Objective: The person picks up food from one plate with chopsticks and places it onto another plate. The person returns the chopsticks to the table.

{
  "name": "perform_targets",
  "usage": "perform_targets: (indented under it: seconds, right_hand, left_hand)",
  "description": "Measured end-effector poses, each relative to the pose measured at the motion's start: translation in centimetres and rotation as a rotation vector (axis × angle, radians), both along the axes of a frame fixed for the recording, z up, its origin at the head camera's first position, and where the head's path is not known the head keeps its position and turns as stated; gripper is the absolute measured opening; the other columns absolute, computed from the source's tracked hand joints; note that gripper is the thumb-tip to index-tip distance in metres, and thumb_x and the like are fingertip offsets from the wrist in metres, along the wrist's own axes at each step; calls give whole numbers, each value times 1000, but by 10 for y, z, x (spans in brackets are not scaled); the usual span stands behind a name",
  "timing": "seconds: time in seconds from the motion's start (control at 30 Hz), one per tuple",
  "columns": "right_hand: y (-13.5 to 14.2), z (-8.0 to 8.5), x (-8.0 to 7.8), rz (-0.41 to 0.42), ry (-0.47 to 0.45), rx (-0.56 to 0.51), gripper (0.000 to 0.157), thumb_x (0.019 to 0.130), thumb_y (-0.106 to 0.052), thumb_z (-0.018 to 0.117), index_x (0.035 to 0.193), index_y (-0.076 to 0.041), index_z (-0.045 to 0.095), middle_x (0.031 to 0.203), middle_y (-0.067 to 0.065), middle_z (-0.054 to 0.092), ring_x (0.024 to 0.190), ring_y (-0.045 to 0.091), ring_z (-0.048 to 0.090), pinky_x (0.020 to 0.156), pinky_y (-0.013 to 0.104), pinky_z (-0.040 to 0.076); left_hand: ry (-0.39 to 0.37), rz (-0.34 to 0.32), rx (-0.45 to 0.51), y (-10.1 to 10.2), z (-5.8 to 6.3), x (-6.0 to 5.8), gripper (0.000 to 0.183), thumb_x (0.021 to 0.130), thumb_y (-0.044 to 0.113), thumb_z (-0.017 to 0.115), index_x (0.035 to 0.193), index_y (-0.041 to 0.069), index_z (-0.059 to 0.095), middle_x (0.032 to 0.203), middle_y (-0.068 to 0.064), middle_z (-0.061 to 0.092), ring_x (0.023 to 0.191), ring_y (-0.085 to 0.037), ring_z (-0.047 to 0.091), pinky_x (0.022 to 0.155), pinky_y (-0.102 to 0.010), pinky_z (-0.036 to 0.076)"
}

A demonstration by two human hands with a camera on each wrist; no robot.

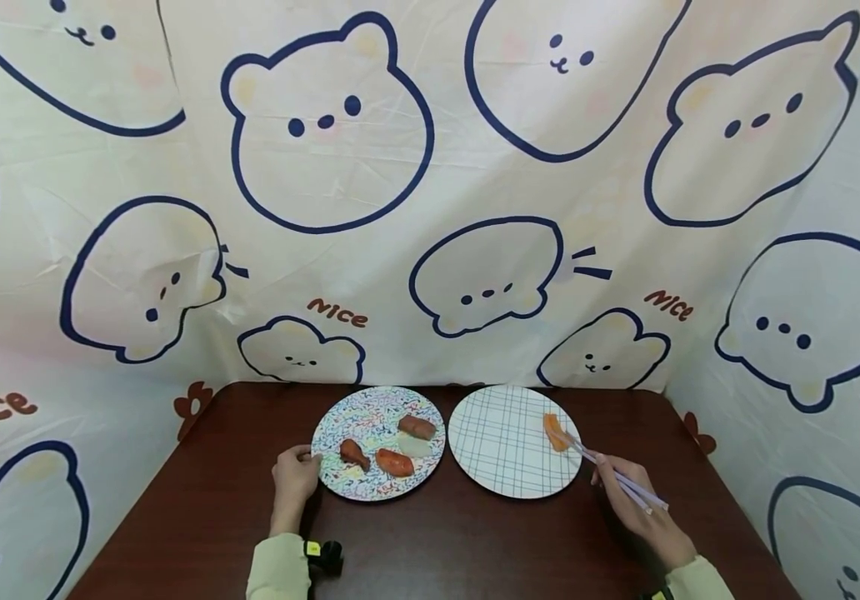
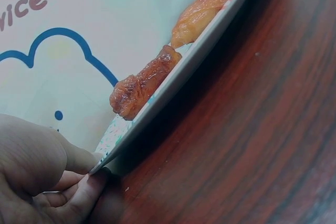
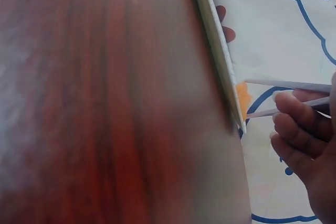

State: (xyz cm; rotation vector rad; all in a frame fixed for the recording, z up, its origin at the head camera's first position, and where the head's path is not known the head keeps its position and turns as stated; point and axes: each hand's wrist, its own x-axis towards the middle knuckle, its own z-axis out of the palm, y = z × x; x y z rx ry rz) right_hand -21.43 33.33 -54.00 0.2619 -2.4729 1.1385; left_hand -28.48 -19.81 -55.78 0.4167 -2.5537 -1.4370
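My left hand (image 1: 296,482) pinches the left rim of a speckled plate (image 1: 370,408) between thumb and fingers. On that plate lie a drumstick (image 1: 354,454), an orange-red glossy piece (image 1: 395,463), a brown piece (image 1: 417,427) and a pale flat piece (image 1: 415,447). My right hand (image 1: 636,504) holds lilac chopsticks (image 1: 632,486). Their tips meet an orange piece of food (image 1: 553,433) near the right side of a grid-patterned plate (image 1: 501,450). In the right wrist view, the tips stand apart at either side of the orange piece (image 3: 243,99); a firm grip cannot be made out.
The two plates stand side by side at the back of a dark wooden table (image 1: 460,542), nearly touching. Behind and beside the table hangs a pale cloth (image 1: 392,275) with cartoon bears. A black wrist strap (image 1: 323,557) is on the left sleeve.
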Motion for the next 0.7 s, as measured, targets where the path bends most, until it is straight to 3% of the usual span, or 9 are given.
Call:
perform_targets:
  seconds: [0.1, 0.3, 0.47, 0.53, 0.7]
  right_hand:
    - [-1, 1, 0, -8, -28, 15, 40, 108, -14, 48, 74, -12, 67, 72, 2, 60, 54, 2, 41, 48, 24, 38]
    - [-4, 0, -1, 11, -42, 91, 34, 108, -14, 49, 79, -13, 68, 104, 10, 73, 73, 2, 49, 60, 23, 41]
    - [-1, -2, -1, 18, 40, 46, 35, 108, -14, 49, 81, -10, 70, 99, 13, 74, 63, 1, 47, 55, 24, 42]
    - [2, -1, -1, 17, 55, 8, 34, 109, -15, 47, 88, -8, 73, 93, 9, 73, 58, 3, 44, 53, 24, 41]
    - [6, 0, -4, -2, -6, -46, 35, 111, -21, 44, 105, -4, 74, 78, 0, 64, 56, 7, 43, 51, 25, 38]
  left_hand:
    - [-4, -1, 4, 0, -1, 0, 37, 100, 10, 57, 128, -14, 60, 112, -29, 63, 104, -42, 59, 84, -54, 50]
    - [-6, 0, 18, 1, 0, 0, 37, 100, 10, 57, 128, -14, 60, 113, -29, 62, 105, -42, 58, 85, -54, 49]
    - [-11, 1, 16, 0, 1, 1, 37, 100, 11, 57, 128, -14, 60, 113, -30, 62, 107, -43, 57, 85, -54, 49]
    - [-11, 2, 16, 0, 1, 1, 37, 100, 11, 57, 128, -14, 60, 113, -30, 62, 107, -44, 57, 85, -54, 49]
    - [-8, -3, 20, 1, 2, 2, 37, 101, 11, 57, 128, -14, 60, 114, -30, 61, 108, -45, 56, 85, -55, 48]
